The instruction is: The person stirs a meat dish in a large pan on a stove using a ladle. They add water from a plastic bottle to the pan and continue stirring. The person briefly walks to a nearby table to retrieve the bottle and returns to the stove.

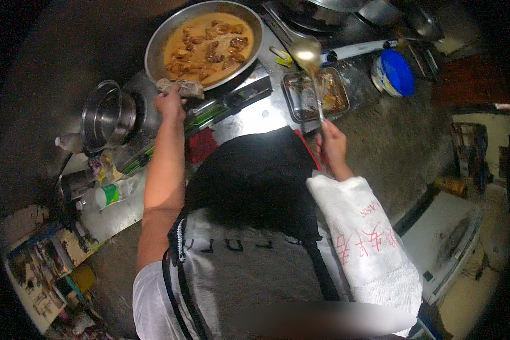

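Observation:
My left hand (170,104) grips a folded, stained cloth (180,88) at the near rim of a wide metal pan (151,55). Pieces of browned meat (214,51) lie in a light brown sauce (195,55) inside the pan. In my right hand (333,142) is the handle of a metal ladle (307,53), its bowl away from me and to the right of the pan. Beneath the ladle's handle, a rectangular metal tray (295,104) holds oily brown residue. Under the pan is a gas stove (255,89).
Left of the stove stand stacked metal pots (110,117) and a plastic bottle with a green label (110,194). A bucket with a blue rim (395,74) is at the right. Behind the tray are metal pans (378,12) and a lighter-coloured bar (359,49). A white chest-like appliance (446,238) stands lower right.

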Demonstrator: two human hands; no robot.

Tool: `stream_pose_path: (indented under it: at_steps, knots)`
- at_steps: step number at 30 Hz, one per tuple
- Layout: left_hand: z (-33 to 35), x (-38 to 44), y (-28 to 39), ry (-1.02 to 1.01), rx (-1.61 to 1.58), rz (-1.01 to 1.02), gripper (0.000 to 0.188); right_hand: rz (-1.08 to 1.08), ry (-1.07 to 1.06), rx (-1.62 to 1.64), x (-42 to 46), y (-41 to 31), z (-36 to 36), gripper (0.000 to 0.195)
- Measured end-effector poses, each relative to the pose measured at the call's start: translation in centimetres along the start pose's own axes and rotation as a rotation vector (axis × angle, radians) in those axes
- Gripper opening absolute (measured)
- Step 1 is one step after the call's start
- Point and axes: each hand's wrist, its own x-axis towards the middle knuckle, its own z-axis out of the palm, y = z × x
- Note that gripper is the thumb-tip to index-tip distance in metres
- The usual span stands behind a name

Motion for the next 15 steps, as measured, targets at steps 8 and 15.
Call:
stream_pose_path:
  at_steps: [8, 15]
  knots:
    - [0.5, -2.5, 3.3, 0.077, 0.060, -0.012, 0.056, 0.385, 0.038, 0.334, 1.6, 3.7, -3.8, 0.017]
    - [-2.4, -4.2, 1.3, -0.043, -0.006, -0.023, 0.052, 0.422, 0.030, 0.446, 5.8, 4.7, -0.9, 0.010]
